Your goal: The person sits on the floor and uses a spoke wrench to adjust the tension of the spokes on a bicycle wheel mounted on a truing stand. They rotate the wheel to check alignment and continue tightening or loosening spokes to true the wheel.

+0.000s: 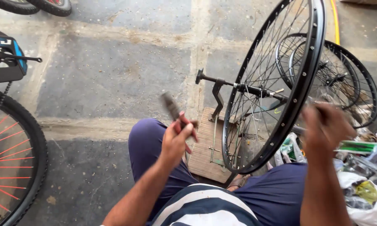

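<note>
my left hand has its fingers wrapped round a small dark tool, raised over my knee. my right hand is blurred beside the black wheel rim; i cannot tell how its fingers stand. the rim sits upright on a stand over a wooden board on the floor.

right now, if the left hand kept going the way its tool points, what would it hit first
The left hand holds a blurred dark tool pointing up and away. That line looks free, with only bare concrete floor beyond. The black wheel rim is off to its right, though depth is unclear.
</note>
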